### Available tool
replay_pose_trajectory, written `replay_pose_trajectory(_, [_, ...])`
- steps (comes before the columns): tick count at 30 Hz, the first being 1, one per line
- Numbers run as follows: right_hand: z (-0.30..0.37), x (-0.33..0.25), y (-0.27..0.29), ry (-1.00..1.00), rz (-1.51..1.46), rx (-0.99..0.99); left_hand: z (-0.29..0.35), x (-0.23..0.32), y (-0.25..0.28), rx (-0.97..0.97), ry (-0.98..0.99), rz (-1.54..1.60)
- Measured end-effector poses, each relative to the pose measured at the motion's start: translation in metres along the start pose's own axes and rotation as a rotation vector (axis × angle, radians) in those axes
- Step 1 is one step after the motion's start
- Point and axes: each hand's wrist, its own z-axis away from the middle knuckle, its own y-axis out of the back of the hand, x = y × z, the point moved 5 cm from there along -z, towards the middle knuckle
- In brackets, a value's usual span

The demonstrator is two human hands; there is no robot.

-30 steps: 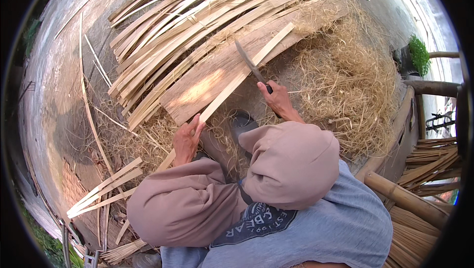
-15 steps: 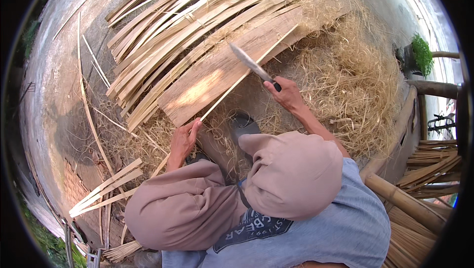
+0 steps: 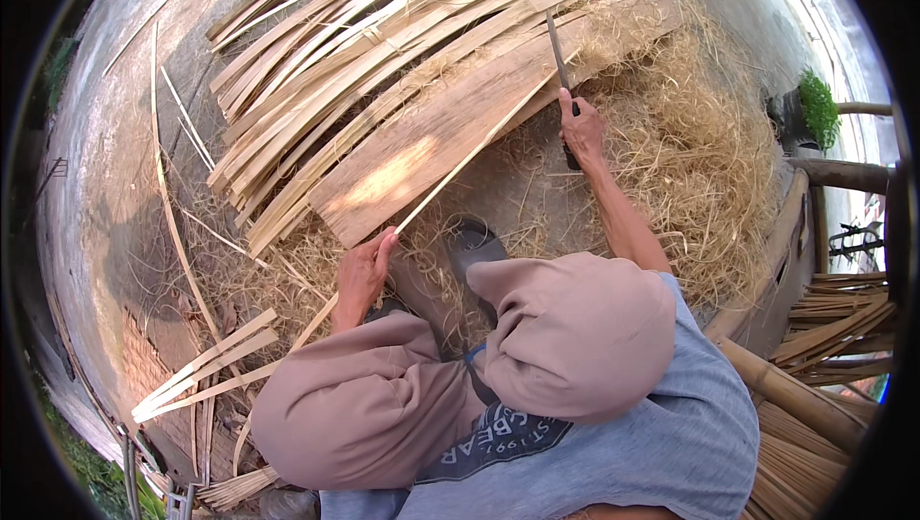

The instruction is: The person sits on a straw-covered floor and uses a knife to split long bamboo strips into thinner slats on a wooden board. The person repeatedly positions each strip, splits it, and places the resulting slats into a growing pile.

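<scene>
My left hand [image 3: 366, 269] is closed around a thin pale bamboo strip [image 3: 471, 157] at the near left corner of a wooden board [image 3: 417, 161]. From there the strip slants up to the right across the board, its far end close to the knife. My right hand [image 3: 583, 129] grips the black handle of a knife [image 3: 557, 46], the blade pointing away from me over the board's right part. The blade looks edge-on and lies beside the strip's far end; I cannot tell whether they touch.
Beyond the board lies a broad pile of flat bamboo strips [image 3: 383, 55]. Curly shavings [image 3: 685, 156] heap up on the right. A few short strips [image 3: 206, 367] lie at lower left. A bamboo pole [image 3: 791, 391] and more bundled strips [image 3: 834, 323] are at lower right.
My right hand has moved up and to the right with the knife, whose blade has swung from pointing left to pointing away from me. My left hand and the strip have barely shifted.
</scene>
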Motion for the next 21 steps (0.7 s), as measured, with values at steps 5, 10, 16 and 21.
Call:
replay_pose_trajectory(5, [0.03,0.001,0.006,0.414,0.248,-0.128,0.01,-0.008,0.008,0.008,-0.027,-0.015])
replay_pose_trajectory(10, [-0.044,0.068,0.081,-0.205,-0.088,0.19,-0.002,-0.009,0.004,-0.016,-0.039,0.007])
replay_pose_trajectory(16, [0.096,-0.046,-0.018,0.382,0.083,-0.335,-0.002,-0.016,-0.013,-0.101,0.039,0.041])
replay_pose_trajectory(21, [0.068,-0.003,-0.002,0.241,0.146,-0.234,0.003,-0.008,-0.006,-0.088,0.018,0.077])
